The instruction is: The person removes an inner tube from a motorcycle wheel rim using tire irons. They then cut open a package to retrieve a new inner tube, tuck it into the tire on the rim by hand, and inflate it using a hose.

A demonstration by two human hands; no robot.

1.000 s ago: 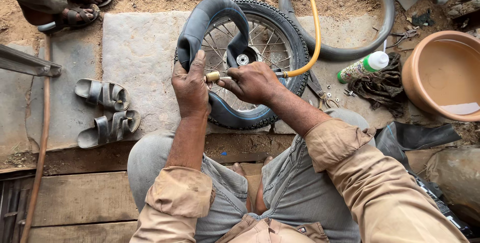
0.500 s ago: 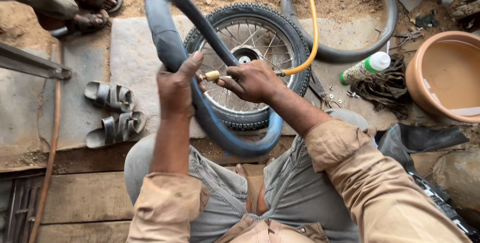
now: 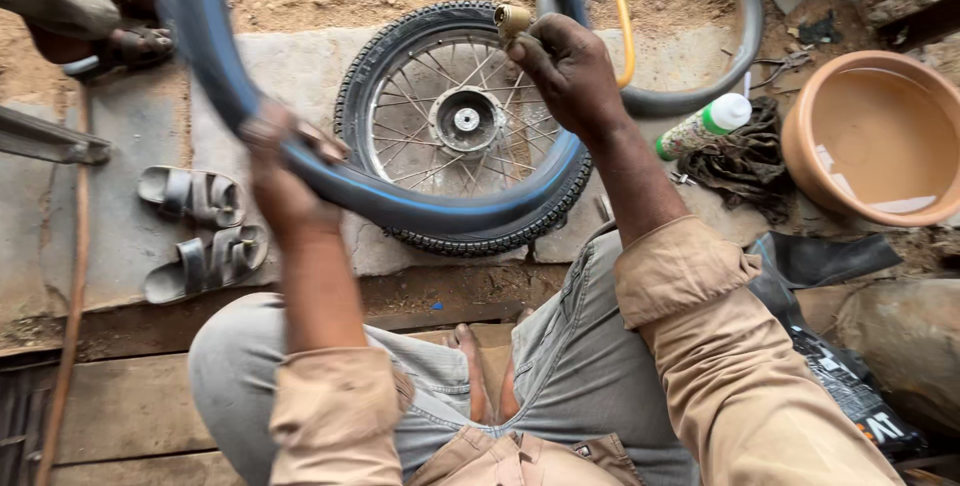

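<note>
Both hands grip an inflated inner tube (image 3: 440, 208) looping across the frame's upper half: left hand (image 3: 280, 171) closed around its lower-left curve, right hand (image 3: 565, 66) pinching the brass valve fitting (image 3: 512, 20) at top centre, above the spoked wheel (image 3: 465, 121).

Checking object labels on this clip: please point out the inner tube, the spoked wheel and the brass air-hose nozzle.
inner tube (image 3: 440, 214): head view, on the lower arc of the tube between the hands.
spoked wheel (image 3: 466, 119): head view, on the metal hub.
brass air-hose nozzle (image 3: 511, 19): head view, on the brass tip above the right hand's fingers.
</note>
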